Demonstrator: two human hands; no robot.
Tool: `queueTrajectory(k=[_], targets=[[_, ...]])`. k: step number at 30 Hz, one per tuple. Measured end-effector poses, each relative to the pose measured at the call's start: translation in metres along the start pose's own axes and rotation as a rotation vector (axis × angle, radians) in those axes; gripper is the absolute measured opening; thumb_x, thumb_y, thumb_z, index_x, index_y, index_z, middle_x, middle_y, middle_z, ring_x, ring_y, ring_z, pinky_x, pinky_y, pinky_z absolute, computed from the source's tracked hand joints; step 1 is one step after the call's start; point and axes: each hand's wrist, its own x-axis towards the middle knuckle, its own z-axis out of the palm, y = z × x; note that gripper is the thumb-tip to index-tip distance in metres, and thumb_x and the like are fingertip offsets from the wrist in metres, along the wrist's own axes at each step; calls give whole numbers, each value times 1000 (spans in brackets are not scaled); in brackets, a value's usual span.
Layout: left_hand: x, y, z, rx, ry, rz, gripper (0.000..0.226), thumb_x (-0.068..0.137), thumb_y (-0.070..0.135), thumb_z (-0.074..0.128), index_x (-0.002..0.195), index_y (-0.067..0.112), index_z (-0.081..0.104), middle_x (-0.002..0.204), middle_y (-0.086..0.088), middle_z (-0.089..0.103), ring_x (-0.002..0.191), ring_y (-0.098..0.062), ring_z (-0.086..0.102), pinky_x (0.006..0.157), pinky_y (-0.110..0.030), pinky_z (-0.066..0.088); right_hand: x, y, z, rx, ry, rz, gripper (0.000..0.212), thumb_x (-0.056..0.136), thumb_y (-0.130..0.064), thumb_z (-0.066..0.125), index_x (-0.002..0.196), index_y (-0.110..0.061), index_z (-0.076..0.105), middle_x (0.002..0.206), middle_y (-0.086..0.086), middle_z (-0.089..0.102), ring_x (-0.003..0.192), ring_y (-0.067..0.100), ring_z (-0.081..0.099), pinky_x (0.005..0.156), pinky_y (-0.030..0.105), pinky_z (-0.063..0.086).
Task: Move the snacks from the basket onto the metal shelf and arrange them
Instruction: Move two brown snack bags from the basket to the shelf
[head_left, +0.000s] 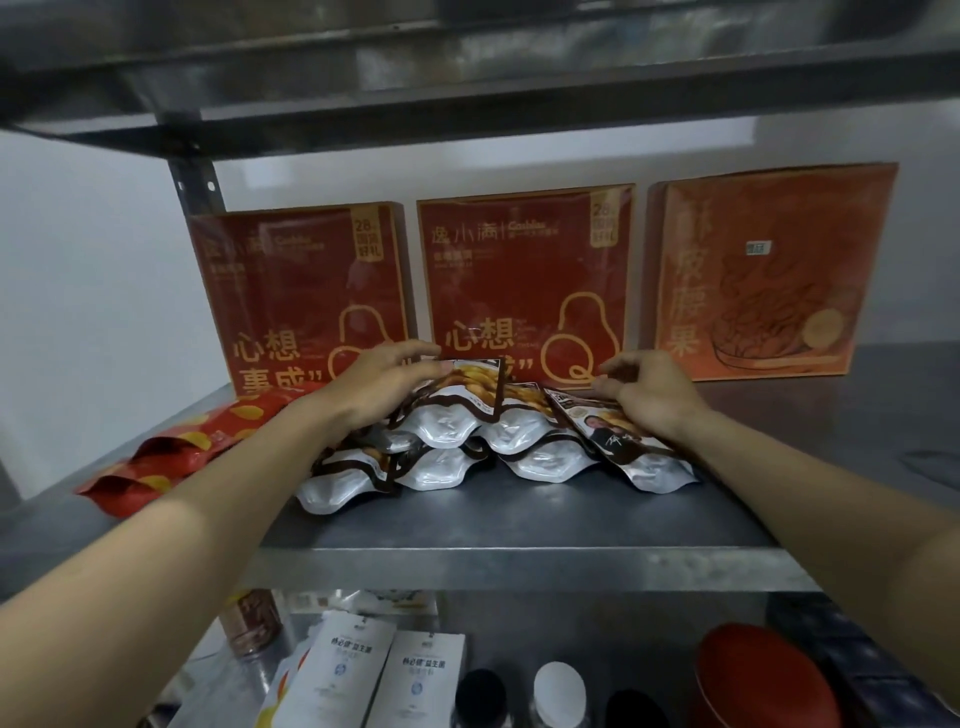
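Several silver snack pouches (447, 457) with brown trim lie overlapping in the middle of the metal shelf (519, 525). My left hand (382, 382) grips the top edge of the upper left pouch (467, 395). Over at the right end, my right hand (649, 387) pinches the top of the dark printed pouch (618, 441). Two red snack bags (171, 457) lie flat at the shelf's left end, partly under my left forearm. The basket is out of view.
Three flat red and orange gift boxes (524, 280) stand upright against the back wall. An upper shelf (467, 67) hangs close overhead. A post (195, 176) stands at the back left. The shelf below holds white pouches (363, 675), bottles and a red tin (763, 680).
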Motion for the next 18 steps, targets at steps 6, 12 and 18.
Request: queueTrajectory(k=[6,12,18], targets=[[-14,19,-5,188,39,62,51,93,57,51,135,29,55,146,3,48,135,-18,41,110,-33,29,-35,-49,-16,-430,94,-348,39,95,-38,59,129,-19,61,124,6,66,116,28,59,99,41,46],[-56,37,-9,634,216,133,77,84,76,36,142,28,46,152,-3,41,140,-26,35,115,-49,26,-80,-97,-11,-722,-63,-589,66,96,-52,39,155,-28,21,160,6,25,148,24,19,119,44,12],[-114,44,-16,837,279,-120,70,90,70,35,152,39,22,164,4,8,150,-28,6,120,-54,6,-112,-121,13,-672,-129,-635,71,96,-59,36,156,-31,8,164,9,8,151,31,0,121,48,5]])
